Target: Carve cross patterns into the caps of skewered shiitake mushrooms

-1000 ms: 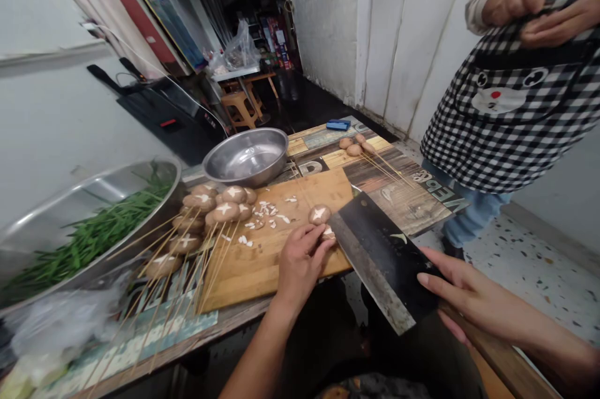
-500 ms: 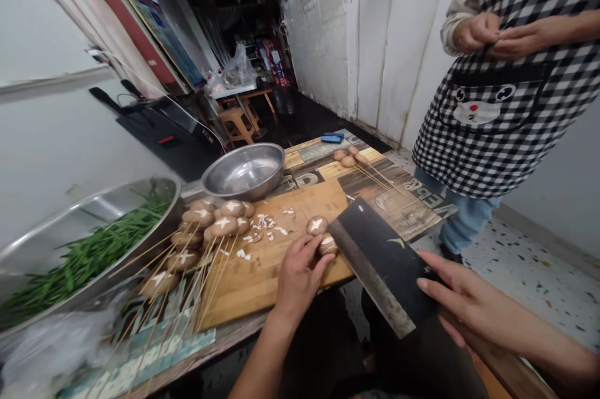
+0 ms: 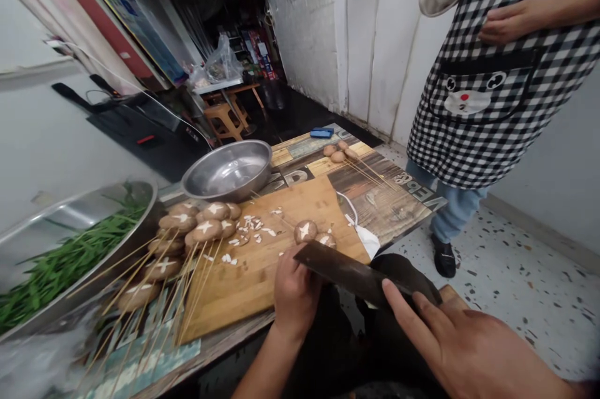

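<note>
My right hand [image 3: 450,343] grips a big dark cleaver [image 3: 347,274], index finger laid along its spine, blade tilted over the near edge of the wooden cutting board [image 3: 262,261]. My left hand [image 3: 294,289] rests on the board's near edge with fingers curled, partly hidden under the blade, beside two star-cut mushrooms [image 3: 313,233]. What its fingers hold cannot be made out. A heap of skewered mushrooms [image 3: 187,230] lies on the board's left end, sticks pointing toward me. White mushroom trimmings [image 3: 248,227] are scattered mid-board.
An empty steel bowl [image 3: 229,169] stands behind the board. A large steel basin of green stalks [image 3: 70,249] sits at left. Three skewered mushrooms [image 3: 338,152] and a blue object [image 3: 321,132] lie at the table's far end. A person in a checked apron [image 3: 497,74] stands at right.
The cleaver swung from lying flat at the right toward my left hand and now tilts edge-on over it. The view shifted; the other person's hands moved apart.
</note>
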Tool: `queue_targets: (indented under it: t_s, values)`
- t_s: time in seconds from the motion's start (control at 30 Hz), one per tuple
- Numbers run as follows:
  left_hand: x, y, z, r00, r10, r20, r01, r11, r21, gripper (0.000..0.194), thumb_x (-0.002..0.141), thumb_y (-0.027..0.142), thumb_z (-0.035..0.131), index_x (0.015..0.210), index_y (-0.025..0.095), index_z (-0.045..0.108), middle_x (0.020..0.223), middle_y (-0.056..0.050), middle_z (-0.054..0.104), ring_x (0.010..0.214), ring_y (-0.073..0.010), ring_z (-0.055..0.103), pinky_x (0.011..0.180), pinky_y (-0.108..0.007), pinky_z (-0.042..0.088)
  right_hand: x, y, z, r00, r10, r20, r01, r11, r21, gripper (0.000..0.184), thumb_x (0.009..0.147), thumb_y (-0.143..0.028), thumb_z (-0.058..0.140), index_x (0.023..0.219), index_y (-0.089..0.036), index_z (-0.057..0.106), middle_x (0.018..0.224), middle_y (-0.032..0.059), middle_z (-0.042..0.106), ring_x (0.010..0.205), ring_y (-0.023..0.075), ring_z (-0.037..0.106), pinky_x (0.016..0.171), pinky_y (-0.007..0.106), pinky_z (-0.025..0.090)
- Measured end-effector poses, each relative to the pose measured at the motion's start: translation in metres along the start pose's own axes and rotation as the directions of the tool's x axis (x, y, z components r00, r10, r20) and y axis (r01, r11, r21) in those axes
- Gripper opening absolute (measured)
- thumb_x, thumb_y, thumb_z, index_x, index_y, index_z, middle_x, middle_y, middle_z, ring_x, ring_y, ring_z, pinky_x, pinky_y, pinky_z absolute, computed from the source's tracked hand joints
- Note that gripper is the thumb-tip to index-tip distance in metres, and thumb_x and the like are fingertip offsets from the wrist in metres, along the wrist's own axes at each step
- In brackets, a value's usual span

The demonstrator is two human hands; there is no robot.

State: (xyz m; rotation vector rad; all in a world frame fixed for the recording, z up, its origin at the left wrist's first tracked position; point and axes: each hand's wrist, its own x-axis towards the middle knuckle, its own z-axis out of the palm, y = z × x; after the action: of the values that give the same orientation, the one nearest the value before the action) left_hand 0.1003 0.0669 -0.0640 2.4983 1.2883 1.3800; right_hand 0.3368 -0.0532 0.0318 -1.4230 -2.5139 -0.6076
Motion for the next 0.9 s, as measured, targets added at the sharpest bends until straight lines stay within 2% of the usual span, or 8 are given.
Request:
queue_targets:
  t_s: [0.1,0.2,0.43,0.7,0.8,0.9]
  values:
    - [-0.004,-0.003,0.002,0.998,-0.055,-0.023,0.054,0.996,-0.065,0.019,0.094,0.03,0.057,0.107,0.019,0.066,0.1,-0.008,0.071,0.09,-0.0236,0.066,0.08,-0.038,0.052,0.007,-0.002,-0.005,0.993,-0.121,0.008,0.121,0.986,-0.112,0.072,0.056,-0.004,0.047,0.127,-0.008,0.051,0.076,0.0167,0.078,0.038,0.0222,0.058,0.031,0.029,0.047]
    - [-0.005,-0.003,0.002,0.995,-0.087,-0.049,0.082,0.991,-0.106,0.022,0.097,0.032,0.052,0.108,0.019,0.066,0.1,-0.007,0.072,0.09,-0.0233,0.067,0.079,-0.038,0.052,0.009,-0.005,-0.006,0.991,-0.132,0.038,0.136,0.978,-0.16,0.069,0.058,-0.005,0.048,0.127,-0.01,0.054,0.078,0.0195,0.078,0.038,0.0227,0.059,0.03,0.029,0.046]
    - [-0.008,-0.003,0.002,0.995,-0.088,-0.045,0.084,0.993,-0.077,0.027,0.094,0.032,0.056,0.115,0.018,0.064,0.104,-0.009,0.072,0.093,-0.0246,0.066,0.082,-0.039,0.053,0.004,-0.009,-0.004,0.99,-0.128,0.059,0.138,0.969,-0.205,0.064,0.064,-0.008,0.05,0.127,-0.012,0.06,0.08,0.0237,0.077,0.039,0.0223,0.058,0.033,0.03,0.046]
    - [-0.004,-0.003,0.002,0.998,-0.033,-0.06,0.028,0.997,-0.07,0.024,0.094,0.03,0.056,0.113,0.017,0.065,0.102,-0.008,0.072,0.091,-0.0229,0.066,0.081,-0.038,0.053,0.001,-0.015,0.001,0.99,-0.11,0.086,0.128,0.962,-0.242,0.064,0.073,-0.008,0.046,0.136,-0.01,0.052,0.086,0.0258,0.076,0.044,0.0227,0.06,0.038,0.029,0.044]
    - [-0.003,-0.002,0.002,0.997,-0.05,-0.058,0.044,0.993,-0.109,0.023,0.093,0.033,0.059,0.11,0.018,0.067,0.101,-0.007,0.073,0.092,-0.0236,0.067,0.081,-0.038,0.054,0.005,-0.021,0.004,0.994,-0.06,0.086,0.079,0.969,-0.235,0.063,0.074,-0.007,0.045,0.136,-0.011,0.052,0.086,0.0293,0.075,0.045,0.0262,0.061,0.039,0.031,0.041]
    - [-0.004,-0.002,0.002,0.993,-0.105,-0.047,0.096,0.984,-0.152,0.023,0.093,0.035,0.059,0.107,0.02,0.07,0.099,-0.007,0.074,0.091,-0.0242,0.068,0.081,-0.038,0.054,0.006,-0.023,0.006,0.99,-0.056,0.127,0.085,0.967,-0.238,0.063,0.075,-0.008,0.045,0.138,-0.012,0.052,0.088,0.0309,0.075,0.045,0.0275,0.062,0.039,0.031,0.039]
